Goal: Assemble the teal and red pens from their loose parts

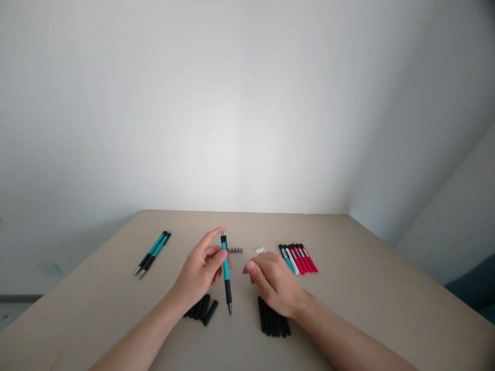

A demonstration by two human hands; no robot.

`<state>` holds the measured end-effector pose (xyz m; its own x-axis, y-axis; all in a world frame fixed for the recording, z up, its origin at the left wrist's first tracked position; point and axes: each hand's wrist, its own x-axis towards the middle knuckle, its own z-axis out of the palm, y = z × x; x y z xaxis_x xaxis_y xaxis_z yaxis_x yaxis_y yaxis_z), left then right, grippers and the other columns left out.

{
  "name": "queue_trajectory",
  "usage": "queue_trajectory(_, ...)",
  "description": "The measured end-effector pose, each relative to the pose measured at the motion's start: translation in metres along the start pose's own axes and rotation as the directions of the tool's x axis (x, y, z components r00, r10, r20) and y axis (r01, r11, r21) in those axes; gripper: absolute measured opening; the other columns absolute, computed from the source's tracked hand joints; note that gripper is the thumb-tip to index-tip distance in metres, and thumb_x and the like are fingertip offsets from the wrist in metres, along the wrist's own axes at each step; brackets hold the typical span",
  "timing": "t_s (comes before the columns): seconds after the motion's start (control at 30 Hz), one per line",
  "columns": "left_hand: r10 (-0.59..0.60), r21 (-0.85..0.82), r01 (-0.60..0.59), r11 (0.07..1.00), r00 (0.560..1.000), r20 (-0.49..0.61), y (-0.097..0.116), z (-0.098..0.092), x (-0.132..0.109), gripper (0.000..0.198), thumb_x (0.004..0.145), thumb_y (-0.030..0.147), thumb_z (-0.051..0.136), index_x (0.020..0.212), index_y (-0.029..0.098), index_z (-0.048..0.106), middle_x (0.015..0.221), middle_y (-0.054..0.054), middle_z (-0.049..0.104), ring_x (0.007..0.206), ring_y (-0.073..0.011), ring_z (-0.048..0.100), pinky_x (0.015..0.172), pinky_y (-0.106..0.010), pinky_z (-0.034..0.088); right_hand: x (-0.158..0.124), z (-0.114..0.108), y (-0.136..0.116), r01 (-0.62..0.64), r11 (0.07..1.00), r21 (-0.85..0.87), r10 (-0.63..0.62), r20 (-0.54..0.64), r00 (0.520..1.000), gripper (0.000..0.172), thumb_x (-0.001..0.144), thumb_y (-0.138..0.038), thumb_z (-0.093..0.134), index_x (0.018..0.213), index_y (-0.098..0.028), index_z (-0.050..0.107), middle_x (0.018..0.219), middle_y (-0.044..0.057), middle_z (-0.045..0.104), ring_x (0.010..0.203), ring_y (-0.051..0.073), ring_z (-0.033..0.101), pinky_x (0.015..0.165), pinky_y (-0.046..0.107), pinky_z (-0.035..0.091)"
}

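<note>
Left hand point(201, 273) is pinching a teal pen point(226, 272) between thumb and fingers, with the index finger sticking out above it. It's holding the pen nearly upright over the middle of the desk point(367, 309), with the tip pointing down and sitting just above the surface, or maybe touching it, I can't tell. Right hand point(275, 283) is hovering just beside the pen with its fingers curled in. Can't tell if it's pinching anything.

A pile of black sleeves point(201, 309) is lying under the left wrist, and a second bunch point(273, 323) is peeking out under the right hand. Further back, some metal tips point(235, 250) and white bits point(260, 250) are sitting in small clusters. A row of red, teal and white barrels point(298, 257) is lying off to the right. A pair of pens point(152, 252) is lying well apart on the left.
</note>
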<state>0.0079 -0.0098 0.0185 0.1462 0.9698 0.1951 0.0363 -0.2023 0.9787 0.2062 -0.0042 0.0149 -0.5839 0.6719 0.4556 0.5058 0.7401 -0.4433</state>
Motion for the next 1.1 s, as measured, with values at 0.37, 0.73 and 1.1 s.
queue_trajectory(0.37,0.022,-0.026,-0.022,0.999,1.000,-0.018,0.0020,0.0003,-0.0031,0.047,0.085,0.040,0.059,0.124,0.019,0.043,0.061,0.002,0.060,0.041,-0.0076,0.042,0.040,-0.019,0.033,0.0005,-0.0010,-0.0021,-0.013,1.000,0.018,0.013,0.002,1.000,0.053,0.101,-0.040,0.019,0.066,-0.017,0.052,0.060,0.003,0.055,0.061,0.014,0.052,0.064,0.027,0.036)
queue_trajectory(0.73,0.027,-0.127,-0.046,0.991,0.989,-0.148,0.0078,-0.0019,-0.0014,0.052,0.082,0.043,0.062,0.124,0.016,0.046,0.062,0.001,0.063,0.038,-0.0060,0.042,0.036,-0.017,0.034,-0.0002,0.0009,-0.0005,-0.041,0.999,0.026,0.041,0.014,0.999,0.055,0.101,-0.043,0.020,0.067,-0.017,0.055,0.061,0.004,0.056,0.063,0.015,0.054,0.066,0.027,0.036)
queue_trajectory(1.1,-0.007,-0.126,-0.008,0.992,0.993,-0.117,0.0077,-0.0017,-0.0020,0.063,0.083,0.044,0.060,0.137,0.017,0.041,0.059,0.003,0.060,0.040,-0.0070,0.042,0.037,-0.017,0.035,0.0004,0.0006,-0.0015,-0.053,0.998,0.023,0.053,0.023,0.998,0.056,0.101,-0.042,0.020,0.065,-0.017,0.054,0.060,0.004,0.057,0.062,0.014,0.054,0.065,0.027,0.036)
